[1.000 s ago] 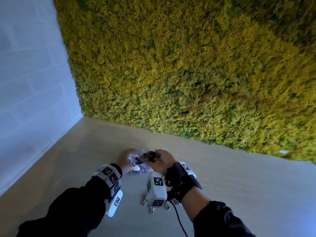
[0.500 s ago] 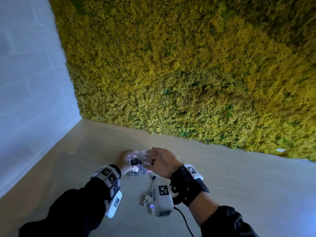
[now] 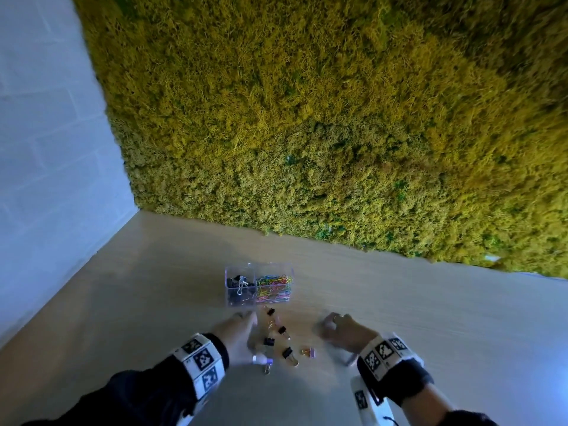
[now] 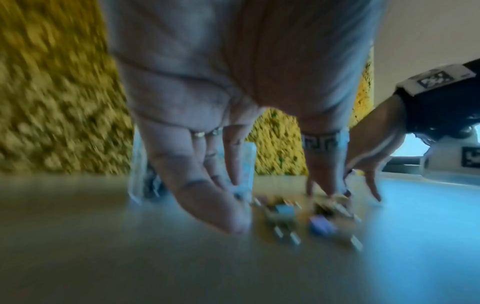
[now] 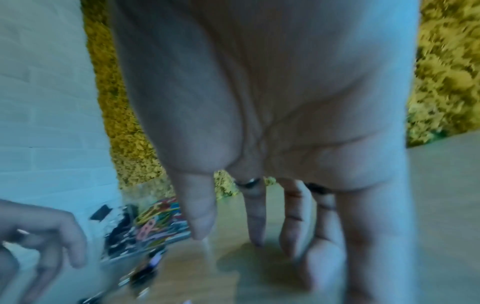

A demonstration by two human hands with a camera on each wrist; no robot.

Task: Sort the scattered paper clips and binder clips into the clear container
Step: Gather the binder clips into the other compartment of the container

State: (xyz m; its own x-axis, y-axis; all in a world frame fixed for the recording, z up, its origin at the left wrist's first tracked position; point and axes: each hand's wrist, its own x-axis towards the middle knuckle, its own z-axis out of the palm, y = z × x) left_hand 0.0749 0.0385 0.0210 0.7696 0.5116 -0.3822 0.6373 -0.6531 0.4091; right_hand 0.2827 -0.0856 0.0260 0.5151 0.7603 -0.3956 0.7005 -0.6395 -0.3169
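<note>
The clear container (image 3: 258,284) stands on the bench (image 3: 399,318) just beyond the hands, its left compartment holding dark binder clips, its right one coloured paper clips (image 3: 273,285), so the sorting by kind is well along. Several binder clips (image 3: 287,353) lie loose on the near side, between the two hands. The left hand (image 3: 238,333) reaches down beside them with fingers relaxed and holding nothing, probably to gather them. The right hand (image 3: 344,332) hovers to the right, fingers loosely spread and empty.
</note>
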